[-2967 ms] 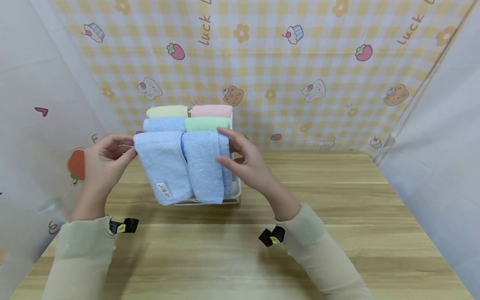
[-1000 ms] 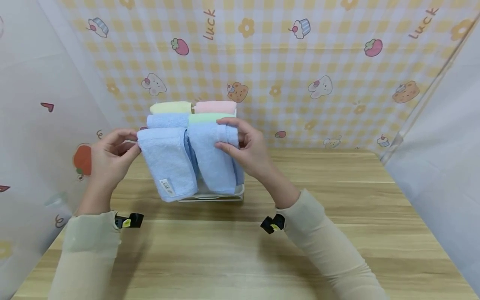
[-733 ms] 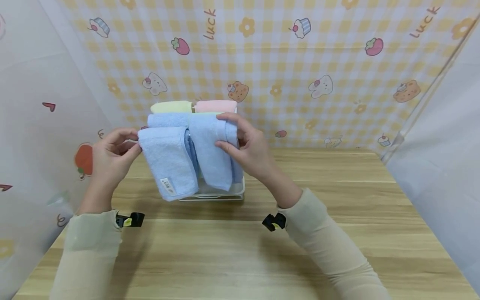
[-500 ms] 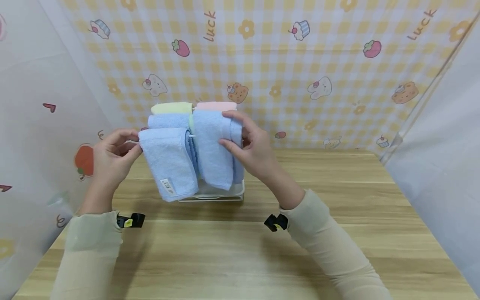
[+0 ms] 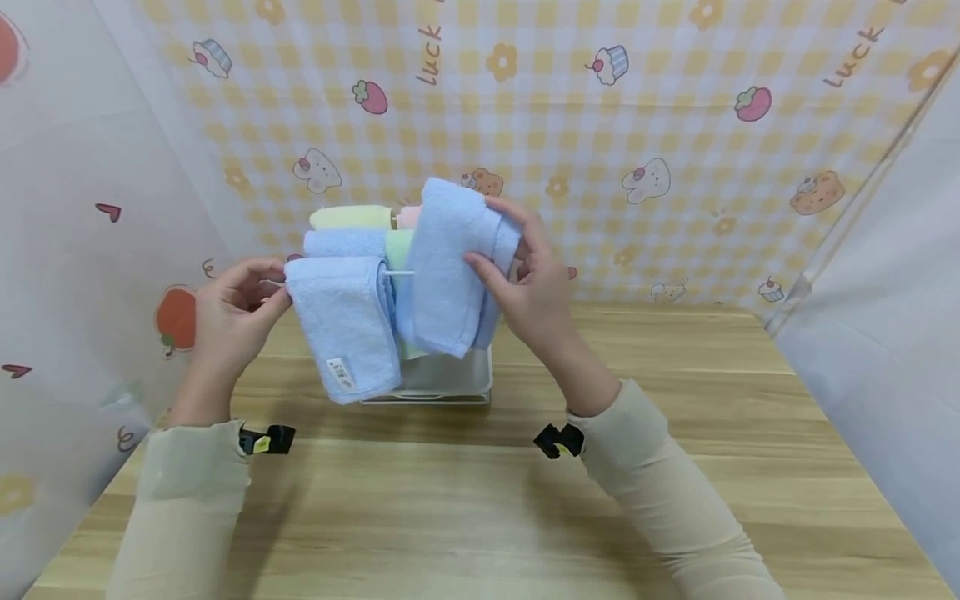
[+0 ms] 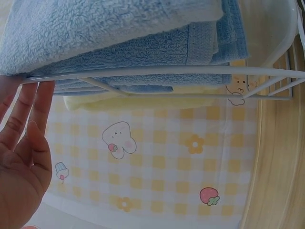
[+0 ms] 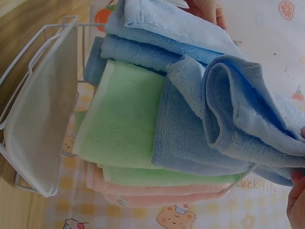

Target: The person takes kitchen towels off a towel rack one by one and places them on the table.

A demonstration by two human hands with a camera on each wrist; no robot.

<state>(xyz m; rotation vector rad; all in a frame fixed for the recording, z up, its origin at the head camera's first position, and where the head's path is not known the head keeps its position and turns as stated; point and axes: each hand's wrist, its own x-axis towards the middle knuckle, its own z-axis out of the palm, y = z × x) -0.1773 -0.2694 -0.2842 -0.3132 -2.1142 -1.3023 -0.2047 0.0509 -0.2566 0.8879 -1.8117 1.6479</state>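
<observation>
My right hand (image 5: 536,292) grips a folded blue towel (image 5: 450,267) between thumb and fingers, raised above the front right of a white wire towel rack (image 6: 157,70). Its lower part hangs loosely in front of a green towel (image 7: 124,114). With thumb and fingers, my left hand (image 5: 232,325) holds the rack's front left corner, right at the edge of another blue towel (image 5: 341,325). That towel hangs folded over the front bar, a white label near its bottom. A bare stretch of the front bar (image 5: 400,272) shows between the two blue towels.
Behind hang another blue towel (image 5: 345,242), a yellow towel (image 5: 351,217) and a partly hidden pink towel (image 5: 408,217). A white tray (image 5: 446,375) forms the rack's base on the wooden table (image 5: 465,500). A checked cloth (image 5: 555,117) stands close behind.
The right hand has lifted the right blue towel up and rightward off the front bar, uncovering bar, green towel and tray. The left hand keeps its hold at the rack's corner.
</observation>
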